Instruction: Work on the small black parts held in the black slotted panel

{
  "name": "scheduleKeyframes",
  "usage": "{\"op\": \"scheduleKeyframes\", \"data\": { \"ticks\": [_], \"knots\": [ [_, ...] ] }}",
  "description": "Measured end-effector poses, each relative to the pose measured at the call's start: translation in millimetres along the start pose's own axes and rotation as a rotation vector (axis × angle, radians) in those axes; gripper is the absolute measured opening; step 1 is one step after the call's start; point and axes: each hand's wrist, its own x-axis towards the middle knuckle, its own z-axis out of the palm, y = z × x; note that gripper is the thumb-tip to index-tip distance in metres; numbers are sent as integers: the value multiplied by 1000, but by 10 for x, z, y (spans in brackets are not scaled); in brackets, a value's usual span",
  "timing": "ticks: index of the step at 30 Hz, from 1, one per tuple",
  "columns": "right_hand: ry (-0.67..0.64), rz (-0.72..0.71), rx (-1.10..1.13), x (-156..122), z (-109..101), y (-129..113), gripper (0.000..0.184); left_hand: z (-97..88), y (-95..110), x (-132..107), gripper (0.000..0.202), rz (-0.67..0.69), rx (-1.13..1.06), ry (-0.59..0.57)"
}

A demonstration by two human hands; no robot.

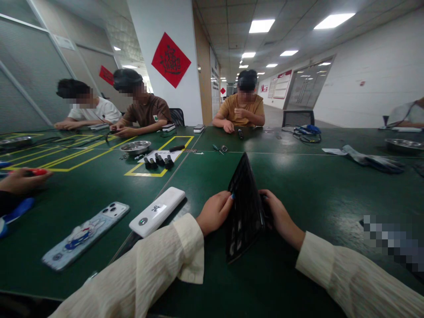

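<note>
Between my hands a flat black panel (243,216) stands on edge, tilted, above the green table. Its shiny face is turned to the left, and I cannot make out what kind of thing it is. My left hand (217,210) is closed on its left side, with a small blue spot at the fingertips. On the other side, my right hand (280,214) grips the panel from behind; several of its fingers are hidden there. To the left of my left hand lie a white power bank (157,212) marked 26 and a phone in a patterned case (86,234).
Several black cylindrical parts (159,161) stand on paper inside a yellow taped frame, near a metal bowl (135,148). Farther back are small tools (219,149), cables (303,132) and grey gloves (367,159). A neighbour's hand (24,180) holds something red at left. Other people sit around the table.
</note>
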Motion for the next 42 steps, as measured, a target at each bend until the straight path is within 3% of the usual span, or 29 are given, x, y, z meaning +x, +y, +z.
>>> {"op": "scheduleKeyframes", "data": {
  "ticks": [22, 29, 42],
  "knots": [
    [13, -9, -19, 9, -13, 26, 30, -29, 18, 4, 29, -5, 58, -22],
    [-8, 8, 4, 3, -14, 32, 29, -25, 35, 0, 39, -29, -9, -3],
    [25, -16, -36, 2, -10, -5, 29, -25, 30, 2, 35, -26, 48, -10]
  ]
}}
